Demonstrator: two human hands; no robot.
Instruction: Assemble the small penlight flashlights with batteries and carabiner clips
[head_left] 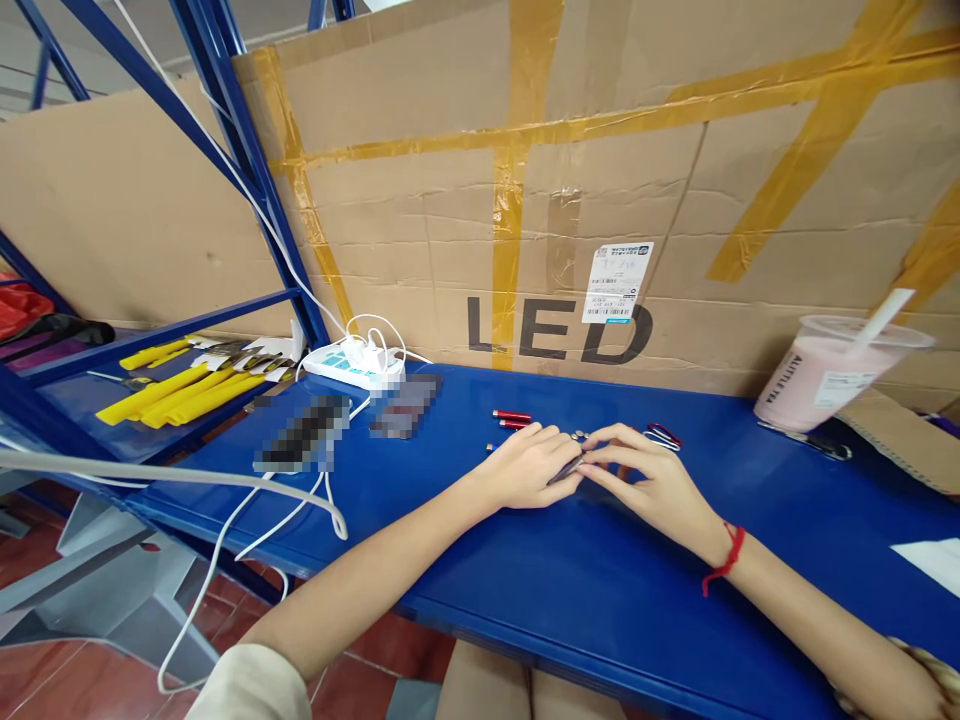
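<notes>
My left hand [531, 470] is closed over a small, slim dark object [566, 468], whose kind I cannot make out. From the other side, my right hand [651, 482], with a red string bracelet at the wrist, meets it with thumb and fingers pinched at its end. Just beyond the hands lie small round silvery pieces [578, 436], partly covered by the fingers. Two short red metallic tubes [512, 415] rest behind my left hand. A small red and silver looped item [663, 436] is on the table behind my right hand.
On the blue table [480, 560], a white power strip [356, 365] and two blurred phone-like devices sit left with white cables. A pink drink cup [814, 375] stands right. Behind rises a large cardboard box [420, 240]. Yellow tubes [202, 392] lie far left.
</notes>
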